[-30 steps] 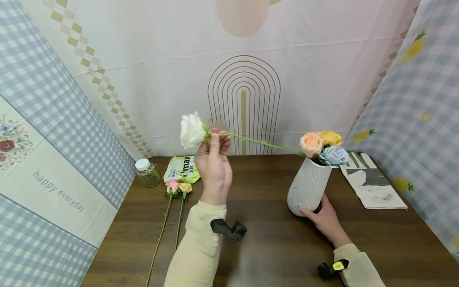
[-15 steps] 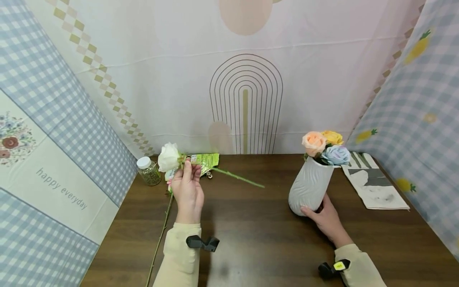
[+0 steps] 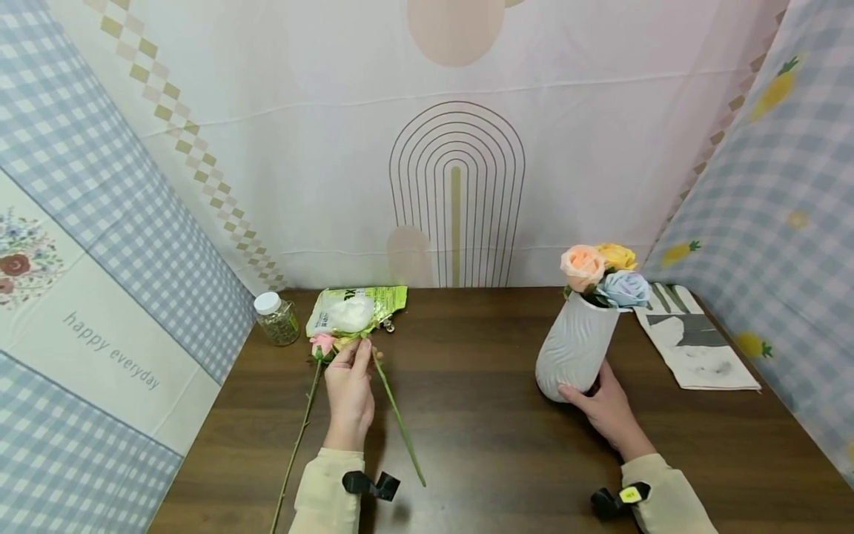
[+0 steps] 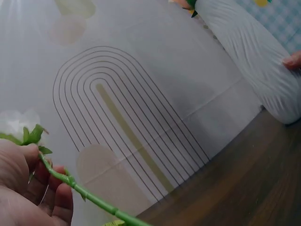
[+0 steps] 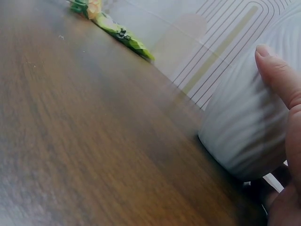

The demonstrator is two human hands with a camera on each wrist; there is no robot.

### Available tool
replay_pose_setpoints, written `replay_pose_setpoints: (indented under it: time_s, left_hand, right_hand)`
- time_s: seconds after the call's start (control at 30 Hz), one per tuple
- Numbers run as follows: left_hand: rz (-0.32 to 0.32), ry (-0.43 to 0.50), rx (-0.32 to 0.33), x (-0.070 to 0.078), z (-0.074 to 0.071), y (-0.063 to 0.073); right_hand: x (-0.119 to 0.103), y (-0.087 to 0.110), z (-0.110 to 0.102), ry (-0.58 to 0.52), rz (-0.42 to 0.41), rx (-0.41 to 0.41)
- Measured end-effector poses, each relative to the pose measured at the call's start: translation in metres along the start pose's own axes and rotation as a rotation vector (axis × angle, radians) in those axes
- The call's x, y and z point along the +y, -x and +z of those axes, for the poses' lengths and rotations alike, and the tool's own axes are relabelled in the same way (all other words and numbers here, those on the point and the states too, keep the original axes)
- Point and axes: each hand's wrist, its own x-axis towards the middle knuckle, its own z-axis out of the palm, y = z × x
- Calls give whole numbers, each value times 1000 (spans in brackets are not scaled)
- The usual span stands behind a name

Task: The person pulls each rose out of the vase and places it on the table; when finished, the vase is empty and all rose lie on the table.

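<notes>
My left hand point(image 3: 351, 400) pinches a white rose point(image 3: 352, 314) by its green stem point(image 4: 96, 200), just under the bloom. The bloom sits in front of the green pouch, and the stem slants down toward the front right. Under the left hand lie a pink rose point(image 3: 323, 344) and a pale yellow rose, mostly hidden. On the right, my right hand point(image 3: 610, 415) holds a ribbed white vase point(image 3: 575, 348) low on its body, thumb across the front. The vase carries a peach rose point(image 3: 583, 267), a yellow rose point(image 3: 617, 256) and a blue rose point(image 3: 624, 288).
A lidded jar of dried bits point(image 3: 277, 323) stands at the back left, beside the green and white pouch point(image 3: 392, 298). A printed cloth or sheet point(image 3: 710, 363) lies right of the vase. Fabric walls point(image 3: 320, 185) enclose the brown table point(image 3: 494, 445).
My left hand has drawn the white rose away from the vase, to the left and down. Its stem has swung from pointing right to pointing toward the front. The right hand stays on the vase.
</notes>
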Motion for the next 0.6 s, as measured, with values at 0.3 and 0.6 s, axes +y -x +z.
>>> replay_pose_setpoints:
  time_s: [0.3,0.6]
  left_hand:
    - [-38,-163,-129,-11,-4,4]
    - [-90,-396,-281,-20,-15,7]
  right_hand:
    - [-3,1,-2,-8,13,-28]
    - [0,0,-3,-19,10,-26]
